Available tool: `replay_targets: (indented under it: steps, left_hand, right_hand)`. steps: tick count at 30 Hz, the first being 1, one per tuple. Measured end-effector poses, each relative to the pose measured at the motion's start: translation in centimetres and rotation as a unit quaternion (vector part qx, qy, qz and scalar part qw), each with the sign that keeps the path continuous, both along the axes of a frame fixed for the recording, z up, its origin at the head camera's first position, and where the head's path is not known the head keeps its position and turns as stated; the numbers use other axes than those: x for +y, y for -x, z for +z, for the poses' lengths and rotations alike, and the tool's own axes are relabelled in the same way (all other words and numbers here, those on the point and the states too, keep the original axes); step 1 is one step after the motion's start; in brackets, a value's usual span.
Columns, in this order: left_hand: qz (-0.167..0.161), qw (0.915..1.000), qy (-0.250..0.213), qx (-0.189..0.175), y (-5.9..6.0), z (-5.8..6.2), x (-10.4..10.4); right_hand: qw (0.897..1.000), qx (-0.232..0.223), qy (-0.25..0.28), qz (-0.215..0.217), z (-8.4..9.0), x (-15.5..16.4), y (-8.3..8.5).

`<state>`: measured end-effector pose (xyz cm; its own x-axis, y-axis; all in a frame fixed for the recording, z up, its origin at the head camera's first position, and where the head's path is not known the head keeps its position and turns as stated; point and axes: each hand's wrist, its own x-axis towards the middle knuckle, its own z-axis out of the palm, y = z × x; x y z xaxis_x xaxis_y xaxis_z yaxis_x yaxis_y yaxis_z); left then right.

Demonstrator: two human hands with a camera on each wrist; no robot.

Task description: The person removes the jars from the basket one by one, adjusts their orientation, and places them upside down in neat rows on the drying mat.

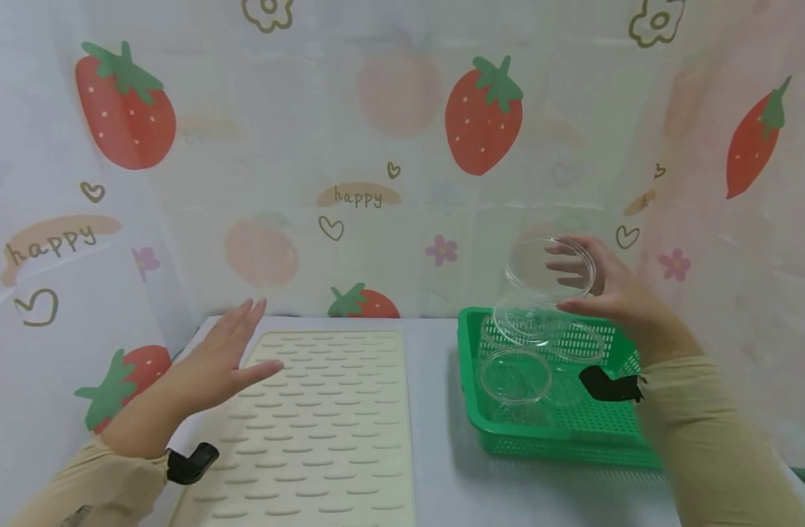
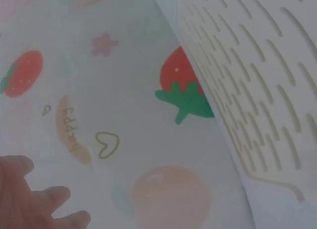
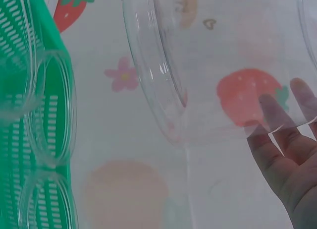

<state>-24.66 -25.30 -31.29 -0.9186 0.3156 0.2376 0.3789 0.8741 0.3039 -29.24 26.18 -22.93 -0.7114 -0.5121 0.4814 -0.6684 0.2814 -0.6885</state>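
My right hand (image 1: 613, 289) is raised over the back of the green basket and grips a clear round container (image 1: 550, 269). Its fingers show through the clear wall, with the thumb on the near side. In the right wrist view, the fingertips (image 3: 270, 110) lie along the container's edge, and its thick rim (image 3: 153, 65) faces the basket. Inside the basket are several more clear round containers (image 1: 516, 376). My left hand (image 1: 211, 362) hovers at the left edge of the cream ridged mat (image 1: 330, 424), fingers straight and thumb spread, holding nothing.
The green basket (image 1: 547, 432) has slotted walls and stands at the right of the white table (image 1: 435, 468). A patterned sheet (image 1: 376, 132) with strawberries hangs behind and along both sides. Black straps (image 1: 193, 464) are on the wrists.
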Motion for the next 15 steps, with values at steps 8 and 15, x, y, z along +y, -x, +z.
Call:
replay_targets:
  steps: [8, 15]
  left_hand:
    - [-0.036, 0.9987, -0.034, 0.009, 0.2, 0.6, 2.5]
    - [-0.065, 0.9958, -0.063, 0.011, 0.1, 0.8, 4.5]
  right_hand:
    - [1.0, -0.018, -0.019, -0.003, -0.2, -2.8, 0.3]
    - [0.999, 0.007, -0.031, 0.017, -0.6, -4.8, 0.7]
